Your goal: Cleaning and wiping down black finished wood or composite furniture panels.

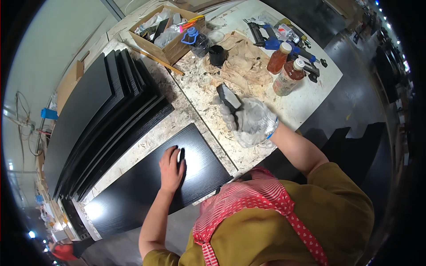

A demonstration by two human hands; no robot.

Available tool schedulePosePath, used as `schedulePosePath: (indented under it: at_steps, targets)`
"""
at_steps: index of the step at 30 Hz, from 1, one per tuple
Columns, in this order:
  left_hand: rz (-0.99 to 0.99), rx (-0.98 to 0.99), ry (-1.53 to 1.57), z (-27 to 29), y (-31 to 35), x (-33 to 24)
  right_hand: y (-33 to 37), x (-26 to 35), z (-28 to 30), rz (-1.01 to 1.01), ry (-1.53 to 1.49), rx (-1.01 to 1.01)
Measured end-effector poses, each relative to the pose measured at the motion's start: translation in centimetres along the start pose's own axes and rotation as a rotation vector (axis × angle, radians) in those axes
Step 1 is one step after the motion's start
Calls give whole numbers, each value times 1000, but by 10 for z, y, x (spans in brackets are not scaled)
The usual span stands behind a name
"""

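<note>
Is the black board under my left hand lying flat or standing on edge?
Lying flat: the black board shows its broad glossy face upward on the worktable, beneath the left hand.

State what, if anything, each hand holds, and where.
The gloved right hand grips a black-and-white rectangular block by its end nearest the palm. The bare left hand rests on a glossy black board; no held object shows.

I see a black, finely grained panel [148, 186] lying flat along the near edge of the desk [321, 80], glossy with reflected light; a small black-and-white block [229, 97] is held tilted.
</note>
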State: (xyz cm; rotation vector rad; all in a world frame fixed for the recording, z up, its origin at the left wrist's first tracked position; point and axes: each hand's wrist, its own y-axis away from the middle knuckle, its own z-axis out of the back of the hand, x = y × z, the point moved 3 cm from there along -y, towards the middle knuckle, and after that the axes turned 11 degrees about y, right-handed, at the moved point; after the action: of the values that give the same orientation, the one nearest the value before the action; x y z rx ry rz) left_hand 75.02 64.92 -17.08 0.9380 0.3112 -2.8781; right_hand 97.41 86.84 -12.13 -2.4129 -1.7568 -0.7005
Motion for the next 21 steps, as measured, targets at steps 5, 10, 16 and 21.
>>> schedulePosePath:
  at_steps: [5, 10, 16, 21]
  targets:
    - [229, -168, 723, 0, -96, -63, 17, -18, -6, 22, -253, 504]
    - [186, -14, 1015, -1, -148, -114, 18, -27, 16, 37, -178, 89]
    - [259, -12, 985, -15, -133, -108, 10, -20, 26, 137, 308, 64]
    - [34, -37, 579, 9, -128, -125, 22, -16, 10, -29, 34, 35]
